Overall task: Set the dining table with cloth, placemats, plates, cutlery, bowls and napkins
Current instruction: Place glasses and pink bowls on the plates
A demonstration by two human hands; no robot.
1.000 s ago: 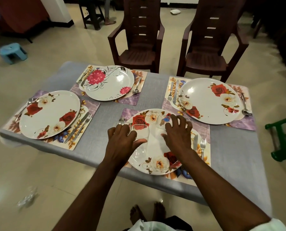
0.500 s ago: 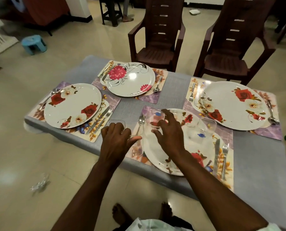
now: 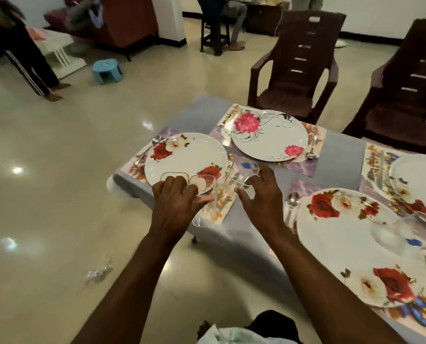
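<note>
Over the left plate (image 3: 185, 161), both hands grip clear bowls (edges barely visible): left hand (image 3: 176, 203), right hand (image 3: 261, 197).

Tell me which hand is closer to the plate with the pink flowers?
The right hand. It holds a clear bowl just below and left of the pink-flower plate. The left hand is farther off, by the red-rose plate at the table's corner.

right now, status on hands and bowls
Left hand grips clear square glass bowl over near-left rose plate. Right hand grips second clear bowl. Third bowl on nearest plate. Nothing blocking.
</note>
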